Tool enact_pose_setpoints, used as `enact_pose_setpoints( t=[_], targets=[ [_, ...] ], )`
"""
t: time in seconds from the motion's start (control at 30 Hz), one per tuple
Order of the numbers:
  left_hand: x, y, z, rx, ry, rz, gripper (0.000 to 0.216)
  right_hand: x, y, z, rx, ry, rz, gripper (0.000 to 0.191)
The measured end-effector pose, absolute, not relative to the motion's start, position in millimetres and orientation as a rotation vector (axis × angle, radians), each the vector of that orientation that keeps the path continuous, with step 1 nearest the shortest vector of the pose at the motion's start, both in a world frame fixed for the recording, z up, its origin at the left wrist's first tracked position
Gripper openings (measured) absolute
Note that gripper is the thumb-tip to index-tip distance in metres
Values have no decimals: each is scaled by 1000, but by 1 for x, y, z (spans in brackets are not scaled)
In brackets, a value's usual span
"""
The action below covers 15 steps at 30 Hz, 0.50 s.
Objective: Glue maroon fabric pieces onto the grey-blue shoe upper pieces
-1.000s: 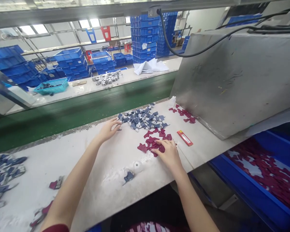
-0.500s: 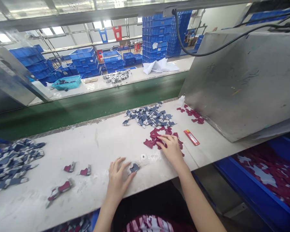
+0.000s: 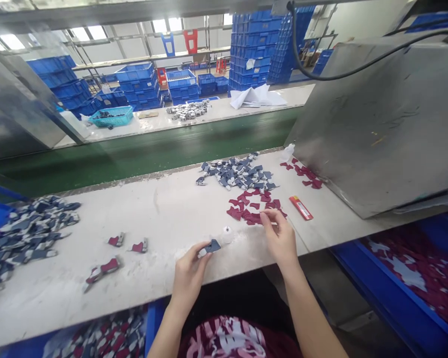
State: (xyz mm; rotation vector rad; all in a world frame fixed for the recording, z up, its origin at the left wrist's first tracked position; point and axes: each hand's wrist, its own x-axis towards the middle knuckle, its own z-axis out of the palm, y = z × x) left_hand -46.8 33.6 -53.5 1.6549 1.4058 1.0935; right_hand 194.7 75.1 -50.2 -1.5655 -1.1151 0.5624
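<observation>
My left hand [image 3: 191, 266] pinches a small slate-blue and white plastic part [image 3: 209, 247] between thumb and fingers, near the table's front edge. My right hand [image 3: 280, 234] is at the near right side of a scatter of maroon pieces [image 3: 242, 204], thumb and fingertips drawn together. Whatever lies between those fingertips is too small to make out. Between the hands is a small round white item with a dark tip [image 3: 227, 230]. Behind the maroon pieces lies a heap of slate-blue and white parts [image 3: 239, 171].
Several parts with maroon pieces on them [image 3: 110, 265] lie at left, beside a big blue-and-white heap [image 3: 33, 228]. A red and white packet [image 3: 300, 208] and a metal box [image 3: 381, 119] are to the right. Blue crates hold maroon pieces [image 3: 414, 273] and mixed parts [image 3: 112, 333] below the table.
My left hand has lifted the slate-blue part slightly and turned it. My right hand has drawn back from the middle of the maroon pieces to their near edge. The whole view has shifted a little.
</observation>
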Motion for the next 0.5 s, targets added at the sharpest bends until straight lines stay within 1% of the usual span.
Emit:
enact_pose_setpoints(
  t=[0.13,0.27,0.4,0.5],
  targets=[
    [-34,24,-42,1399,1338,1128,28,164,30,-28,-1461,-1015,735,34],
    [-27,16,-32,1409,1346,1146,28,133,2,-23,-1389,-997,903,27],
    [-24,13,-25,1413,1279,1190,26,121,-1,-26,-1402,-1017,893,24],
    [-23,11,-23,1364,1241,1213,25,120,0,-26,-1391,-1089,820,20]
  ],
)
